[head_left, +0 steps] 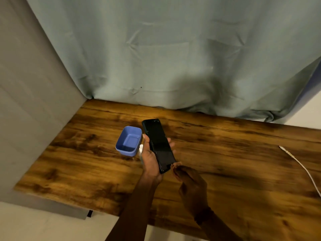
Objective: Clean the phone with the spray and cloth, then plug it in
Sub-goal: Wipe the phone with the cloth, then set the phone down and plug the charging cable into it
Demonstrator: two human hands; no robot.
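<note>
My left hand (150,160) holds a black phone (159,145) above the middle of the wooden table (234,150), screen up and top end pointing away from me. My right hand (190,184) is just below the phone, its fingers curled and its fingertips at the phone's lower right corner. Whether it holds anything is unclear. A small white object (141,148), possibly the spray bottle, shows partly behind my left hand. A white charging cable (302,166) lies on the table at the far right. No cloth is in sight.
A blue plastic tub (129,140) stands open on the table just left of the phone. A grey-green curtain (173,58) hangs behind the table and a grey panel (31,101) closes the left side. The table's front edge runs diagonally below my arms.
</note>
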